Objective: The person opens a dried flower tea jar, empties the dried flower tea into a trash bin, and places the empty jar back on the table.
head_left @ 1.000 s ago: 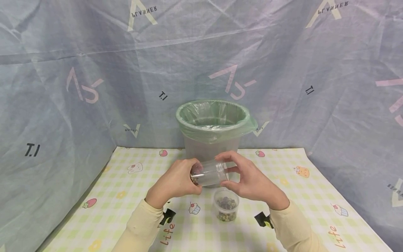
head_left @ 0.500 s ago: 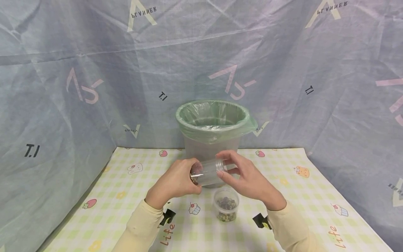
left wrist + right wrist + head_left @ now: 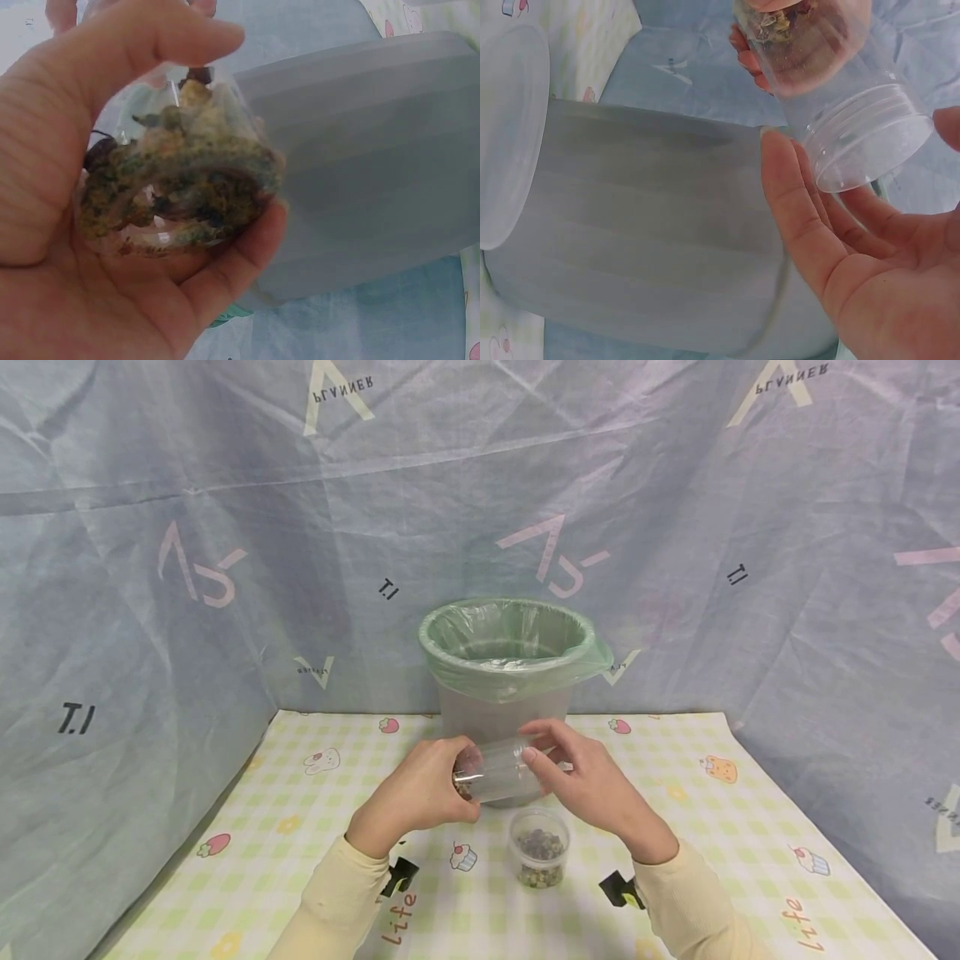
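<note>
Big lined bin [image 3: 504,710] up at twelve! Left hand [image 3: 420,789], nine o'clock, wraps the base of the jar [image 3: 501,768]; right hand [image 3: 594,781], three, curls loosely round its neck, jar slung sideways between; tub [image 3: 539,862] at five.

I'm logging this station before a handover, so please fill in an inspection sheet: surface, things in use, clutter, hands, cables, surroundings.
Surface: checked tablecloth with printed cartoons.
Things in use: clear jar, tilted well over, dried pieces at its base; clear tub with dark and pale bits, standing on the cloth.
Clutter: nothing seen.
Hands: left hand grips the jar's base end; right hand is at its mouth, grip unclear.
Cables: nothing seen.
Surroundings: grey bin with green liner behind the jar; printed curtain beyond.
</note>
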`<state>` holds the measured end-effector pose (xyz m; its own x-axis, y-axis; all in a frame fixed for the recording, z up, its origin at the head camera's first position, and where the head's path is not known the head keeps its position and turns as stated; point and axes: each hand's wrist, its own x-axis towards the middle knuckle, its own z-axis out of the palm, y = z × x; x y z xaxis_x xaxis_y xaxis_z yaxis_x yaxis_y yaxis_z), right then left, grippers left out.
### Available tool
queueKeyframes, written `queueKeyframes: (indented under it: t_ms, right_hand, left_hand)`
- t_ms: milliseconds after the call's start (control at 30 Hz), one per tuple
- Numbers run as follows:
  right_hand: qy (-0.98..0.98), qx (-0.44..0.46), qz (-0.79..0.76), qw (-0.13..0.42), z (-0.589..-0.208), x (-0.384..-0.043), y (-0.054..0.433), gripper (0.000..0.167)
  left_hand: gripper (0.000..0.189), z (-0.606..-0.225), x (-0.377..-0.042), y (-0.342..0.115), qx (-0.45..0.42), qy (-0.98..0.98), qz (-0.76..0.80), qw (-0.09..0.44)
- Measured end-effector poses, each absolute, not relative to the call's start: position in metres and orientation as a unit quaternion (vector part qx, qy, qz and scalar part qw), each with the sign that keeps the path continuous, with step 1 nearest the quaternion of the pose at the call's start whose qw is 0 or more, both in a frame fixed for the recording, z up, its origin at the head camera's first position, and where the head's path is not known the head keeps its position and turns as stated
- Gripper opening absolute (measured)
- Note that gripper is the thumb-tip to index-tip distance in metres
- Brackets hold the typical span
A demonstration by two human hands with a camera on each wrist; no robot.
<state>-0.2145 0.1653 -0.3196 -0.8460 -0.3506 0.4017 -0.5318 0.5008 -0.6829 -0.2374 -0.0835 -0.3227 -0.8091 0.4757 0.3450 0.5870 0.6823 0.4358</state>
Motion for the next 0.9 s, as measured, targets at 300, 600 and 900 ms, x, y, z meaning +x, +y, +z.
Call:
queueKeyframes:
  t_ms: [300, 600, 900]
  right_hand:
    - [-0.863, 0.2, 0.461, 0.053, -0.3205, -0.2146, 0.1621, 0.048]
    - [-0.847, 0.177, 0.501, 0.029, -0.3243, -0.2177, 0.1601, 0.045]
    - [-0.848, 0.165, 0.503, 0.024, -0.3236, -0.2161, 0.1578, 0.049]
  left_hand:
    - [0.041, -0.3223, -0.2367, -0.0829, -0.289, -0.914, -0.267, 0.1]
    - [0.04, -0.3224, -0.2364, -0.083, -0.289, -0.913, -0.269, 0.105]
    - [0.041, -0.322, -0.2359, -0.0825, -0.289, -0.913, -0.271, 0.099]
